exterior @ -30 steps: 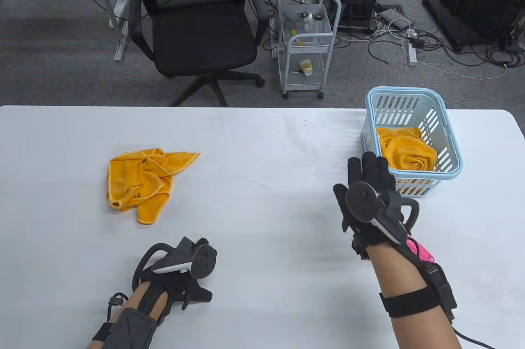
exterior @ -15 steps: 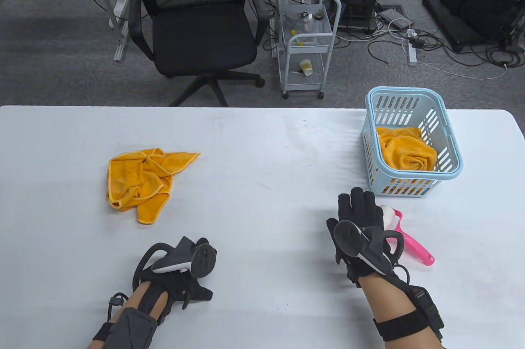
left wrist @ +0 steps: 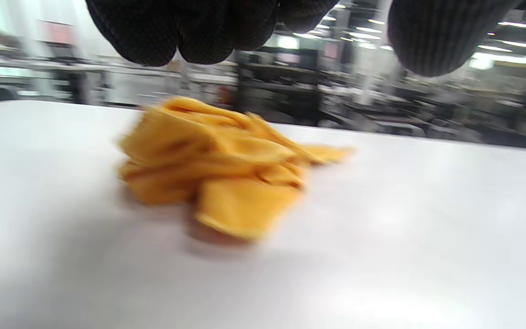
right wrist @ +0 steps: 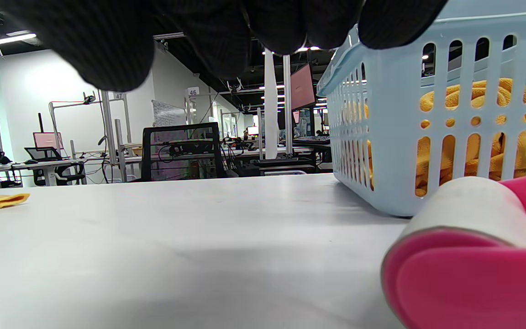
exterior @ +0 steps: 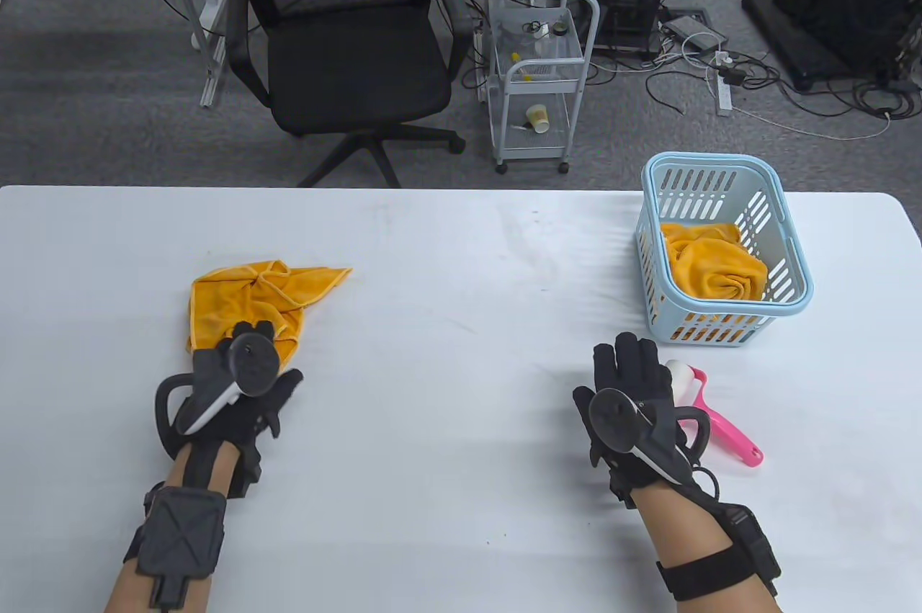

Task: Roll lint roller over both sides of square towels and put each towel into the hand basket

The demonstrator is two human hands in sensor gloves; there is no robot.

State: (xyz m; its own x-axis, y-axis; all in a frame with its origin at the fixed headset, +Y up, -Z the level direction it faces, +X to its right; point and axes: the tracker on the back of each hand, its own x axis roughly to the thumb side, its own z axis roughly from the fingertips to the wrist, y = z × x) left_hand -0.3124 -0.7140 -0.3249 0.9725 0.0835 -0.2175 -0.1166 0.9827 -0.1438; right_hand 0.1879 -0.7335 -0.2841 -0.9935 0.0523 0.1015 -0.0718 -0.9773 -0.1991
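Observation:
A crumpled orange towel (exterior: 270, 296) (left wrist: 217, 169) lies on the left of the white table (exterior: 461, 325). My left hand (exterior: 248, 357) (left wrist: 318, 41) hovers at its near edge, fingers spread above it and holding nothing. A second orange towel (exterior: 717, 267) is bunched inside the light blue hand basket (exterior: 735, 311) (right wrist: 395, 151) at the right. The pink lint roller (exterior: 709, 404) (right wrist: 468, 214) lies on the table just in front of the basket. Beside it on its left is my right hand (exterior: 634, 372) (right wrist: 226, 32), fingers straight and empty.
Beyond the table's far edge stand a black office chair (exterior: 346, 58) and a small white cart (exterior: 536, 87), with cables on the floor. A wide bare stretch of table separates the two hands.
My left hand went from the table's front edge forward and left to the towel's near edge. The right hand drew back from the basket to beside the roller, then held still.

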